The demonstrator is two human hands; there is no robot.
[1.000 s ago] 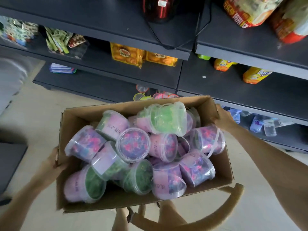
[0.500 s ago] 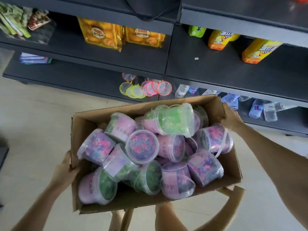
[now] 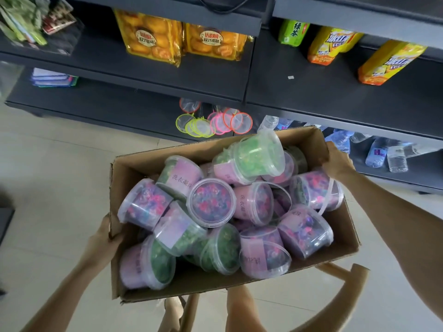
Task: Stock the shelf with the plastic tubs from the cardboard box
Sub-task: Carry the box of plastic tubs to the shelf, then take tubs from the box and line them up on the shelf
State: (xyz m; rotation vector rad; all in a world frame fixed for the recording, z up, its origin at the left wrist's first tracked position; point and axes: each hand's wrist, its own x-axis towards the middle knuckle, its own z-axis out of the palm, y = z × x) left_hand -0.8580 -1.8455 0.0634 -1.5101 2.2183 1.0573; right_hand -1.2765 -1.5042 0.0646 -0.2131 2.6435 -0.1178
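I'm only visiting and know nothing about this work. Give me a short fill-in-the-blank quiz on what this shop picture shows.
1. The cardboard box is packed with plastic ____.
2. The box is gripped by ____ hands, the left hand and the right hand.
3. On the shelf, the bottle beside the yellow drinks has a ____ label.

Missing words: tubs; two; green.

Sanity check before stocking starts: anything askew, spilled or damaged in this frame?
Nothing looks spilled or damaged. The plastic tubs lie jumbled in the cardboard box, mostly on their sides, and one green tub pokes above the far rim. On the bottom shelf, the water bottles appear to lie on their sides.
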